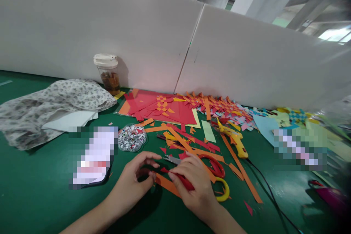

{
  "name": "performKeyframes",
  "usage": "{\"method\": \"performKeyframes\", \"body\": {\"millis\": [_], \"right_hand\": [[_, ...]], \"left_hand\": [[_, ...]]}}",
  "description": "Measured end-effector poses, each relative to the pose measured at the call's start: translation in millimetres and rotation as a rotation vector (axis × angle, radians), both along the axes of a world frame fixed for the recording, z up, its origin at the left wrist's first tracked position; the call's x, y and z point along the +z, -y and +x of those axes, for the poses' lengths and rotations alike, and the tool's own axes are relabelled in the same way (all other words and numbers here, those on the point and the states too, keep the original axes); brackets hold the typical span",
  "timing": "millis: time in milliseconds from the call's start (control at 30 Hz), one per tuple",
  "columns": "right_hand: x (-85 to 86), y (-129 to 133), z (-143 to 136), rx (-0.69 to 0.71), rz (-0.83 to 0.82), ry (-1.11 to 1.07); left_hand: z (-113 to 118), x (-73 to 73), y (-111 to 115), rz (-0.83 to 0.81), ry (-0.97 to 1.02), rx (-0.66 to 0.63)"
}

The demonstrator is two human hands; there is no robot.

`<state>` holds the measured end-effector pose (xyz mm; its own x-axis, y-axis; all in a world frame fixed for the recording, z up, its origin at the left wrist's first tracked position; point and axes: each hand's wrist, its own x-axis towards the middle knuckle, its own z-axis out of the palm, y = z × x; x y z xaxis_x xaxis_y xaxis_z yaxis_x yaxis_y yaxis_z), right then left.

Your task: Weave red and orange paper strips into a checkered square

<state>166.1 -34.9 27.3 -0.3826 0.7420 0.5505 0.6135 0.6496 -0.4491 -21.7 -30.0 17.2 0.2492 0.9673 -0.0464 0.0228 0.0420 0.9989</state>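
My left hand [137, 177] is curled at the lower centre, its thumb and fingertips pinching the end of an orange paper strip [168, 185]. To its right, my right hand [193, 179] is closed around a red tool [184, 180], whose tip points toward my left fingers near a small red scrap. The strip runs from my left fingertips to below my right hand. Scissors with red handles [218, 166] lie just behind my right hand, their blades partly hidden by it. A yellow handle ring [225, 189] shows to the right of that hand.
A phone [94, 157] and a clear flower-shaped case of googly eyes [132, 138] lie left. Behind are paper scraps, red sheets [175, 111] and woven paper fish [222, 106]. A yellow glue gun [236, 140] trails its cord right. A lidded cup [109, 76] stands beside patterned cloth [55, 106].
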Motion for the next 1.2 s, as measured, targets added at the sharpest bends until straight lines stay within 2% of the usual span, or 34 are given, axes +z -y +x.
{"method": "performKeyframes", "body": {"millis": [967, 1200], "right_hand": [[0.1, -0.3, -2.2, 0.027, -0.026, 0.024], [-1.3, -0.6, -2.6, 0.027, -0.014, 0.029]], "left_hand": [[-1.4, -0.1, -1.0, 0.075, 0.016, -0.050], [-0.2, -4.1, -0.5, 0.003, 0.095, -0.068]]}}
